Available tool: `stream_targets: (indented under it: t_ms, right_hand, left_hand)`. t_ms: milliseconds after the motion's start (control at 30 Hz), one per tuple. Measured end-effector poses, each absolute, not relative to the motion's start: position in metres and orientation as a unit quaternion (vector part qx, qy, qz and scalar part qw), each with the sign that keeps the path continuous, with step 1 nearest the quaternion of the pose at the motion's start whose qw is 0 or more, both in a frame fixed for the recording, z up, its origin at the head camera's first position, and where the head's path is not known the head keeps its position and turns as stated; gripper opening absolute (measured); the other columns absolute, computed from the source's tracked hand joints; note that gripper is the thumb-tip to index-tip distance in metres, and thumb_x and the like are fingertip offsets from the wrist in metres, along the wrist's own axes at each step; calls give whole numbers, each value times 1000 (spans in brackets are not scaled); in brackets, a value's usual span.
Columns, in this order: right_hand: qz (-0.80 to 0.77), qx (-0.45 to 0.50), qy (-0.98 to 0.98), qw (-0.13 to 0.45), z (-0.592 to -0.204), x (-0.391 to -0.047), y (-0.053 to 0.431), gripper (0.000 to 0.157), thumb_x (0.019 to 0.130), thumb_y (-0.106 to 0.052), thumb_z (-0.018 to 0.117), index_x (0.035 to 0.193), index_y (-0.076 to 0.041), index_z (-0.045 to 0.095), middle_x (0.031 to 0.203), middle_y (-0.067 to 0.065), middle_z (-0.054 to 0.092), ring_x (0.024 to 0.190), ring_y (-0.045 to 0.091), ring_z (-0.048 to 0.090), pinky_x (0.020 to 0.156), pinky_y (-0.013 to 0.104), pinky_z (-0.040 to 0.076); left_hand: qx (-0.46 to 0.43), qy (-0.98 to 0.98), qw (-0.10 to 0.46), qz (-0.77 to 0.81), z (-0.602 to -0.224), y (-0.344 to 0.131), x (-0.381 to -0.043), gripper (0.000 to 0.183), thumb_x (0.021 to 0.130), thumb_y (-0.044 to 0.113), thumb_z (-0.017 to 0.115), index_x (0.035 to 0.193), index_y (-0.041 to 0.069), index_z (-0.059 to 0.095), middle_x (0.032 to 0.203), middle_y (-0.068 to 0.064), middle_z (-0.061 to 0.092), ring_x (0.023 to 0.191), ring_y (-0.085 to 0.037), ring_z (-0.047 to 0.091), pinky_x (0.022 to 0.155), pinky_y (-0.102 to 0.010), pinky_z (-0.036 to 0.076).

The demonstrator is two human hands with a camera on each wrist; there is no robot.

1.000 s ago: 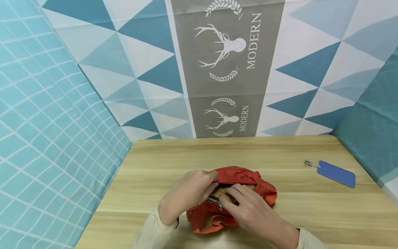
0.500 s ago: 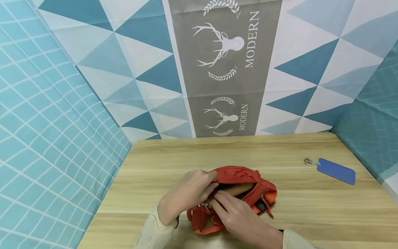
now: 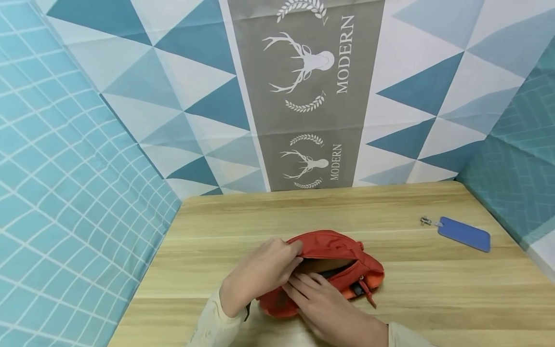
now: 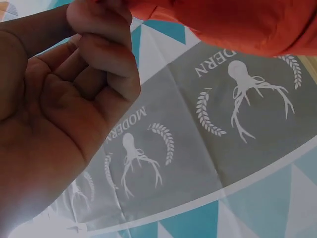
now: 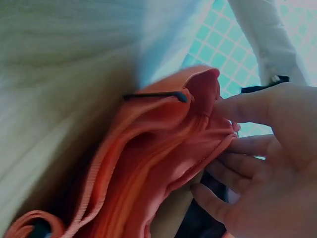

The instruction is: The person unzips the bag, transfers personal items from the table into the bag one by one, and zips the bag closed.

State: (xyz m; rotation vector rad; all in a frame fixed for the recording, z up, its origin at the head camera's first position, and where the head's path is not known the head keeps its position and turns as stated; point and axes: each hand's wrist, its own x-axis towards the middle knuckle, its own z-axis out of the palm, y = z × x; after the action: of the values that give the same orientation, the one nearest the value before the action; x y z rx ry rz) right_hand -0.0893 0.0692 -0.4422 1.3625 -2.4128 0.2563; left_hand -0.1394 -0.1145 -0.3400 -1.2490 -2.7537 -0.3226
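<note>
A red waist bag (image 3: pixel 329 243) lies on the wooden table with its zipped mouth gaping. Something tan (image 3: pixel 318 265) shows inside, most of it hidden. My left hand (image 3: pixel 262 270) pinches the far rim at the bag's left end; the left wrist view has its curled fingers (image 4: pixel 111 59) against the red fabric. With thumb outside and fingers reaching into the mouth, my right hand (image 3: pixel 318 303) grips the near rim. The right wrist view shows that hand (image 5: pixel 277 153) at the rim beside the bag's folded front (image 5: pixel 163 148). A red zipper pull (image 3: pixel 366 291) hangs at the bag's right end.
To the right on the table lies a blue tag (image 3: pixel 464 234) with a metal clip (image 3: pixel 426 220). Patterned cloth (image 3: pixel 321 111) rises behind the table (image 3: pixel 217 217), with a blue tiled-pattern sheet (image 3: pixel 78 168) on the left side.
My right hand has moved left and down from inside the mouth to the near rim, uncovering the right end's zipper pull. The front strap loop has dropped from sight. My left hand keeps its hold.
</note>
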Motion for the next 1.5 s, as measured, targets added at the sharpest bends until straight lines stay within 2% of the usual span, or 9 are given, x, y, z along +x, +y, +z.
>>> stream_targets:
  t_ms: [233,400,567,767,900,1100,1233,1367,1500]
  right_hand:
    - [97,481,-860,138,-444,-89,74,69,100,-24,58,158,-12,24,162,2,27,147,17,28,110,40,38]
    - [159,491,-847,131,-431,-83,86,52,103,-23,55,152,-14,39,153,1,41,139,16,41,103,37,46]
    - [210,488,-823,201,-413,-82,105,31,106,-26,46,131,-15,61,130,-4,57,120,9,53,96,29,48]
    - [232,438,-815,301,-397,-97,140,35,107,-29,40,119,-12,69,116,-2,66,106,14,62,95,24,47]
    - [210,379,-837,335,-396,-119,174,42,107,-33,39,119,-5,68,113,6,67,102,21,64,86,31,53]
    - [171,262,-907,281,-413,-155,248,36,96,-12,64,128,4,58,118,24,60,109,41,56,85,59,48]
    - [172,202,-928,260,-438,-174,301,47,79,10,71,124,10,56,114,33,56,105,52,52,81,64,43]
    - [178,150,-948,219,-464,-185,348,47,83,11,66,128,15,50,120,43,49,108,60,45,83,70,38]
    - [168,79,-977,108,-480,-186,380,52,92,0,59,138,16,39,131,52,34,117,67,33,90,76,30]
  left_hand:
    - [-400,-907,56,-117,-342,-115,-142,20,96,13,67,79,14,55,57,9,41,49,-3,41,50,-17,36]
    - [-401,-907,63,-114,-341,-115,-141,23,96,16,67,78,16,54,56,10,39,48,-2,40,49,-17,34]
    - [-396,-909,59,-116,-340,-116,-141,23,97,17,66,78,17,53,56,11,39,49,-3,40,50,-18,34]
    - [-395,-909,55,-121,-341,-118,-141,23,98,18,65,78,18,53,57,11,39,50,-2,37,50,-18,33]
    - [-394,-910,49,-121,-342,-118,-141,22,98,18,65,79,18,53,56,10,38,49,-2,35,49,-18,33]
    - [-397,-909,52,-116,-342,-116,-140,22,98,18,65,79,17,53,56,10,38,49,-2,34,49,-18,32]
    - [-402,-908,56,-108,-344,-115,-140,21,98,17,65,80,17,54,56,10,38,49,-2,35,49,-18,32]
    - [-403,-908,54,-103,-347,-115,-139,20,98,17,65,81,16,55,56,10,38,48,-2,36,49,-17,32]
    - [-400,-909,49,-109,-349,-116,-139,20,98,17,65,81,16,55,55,10,37,48,-2,35,48,-17,30]
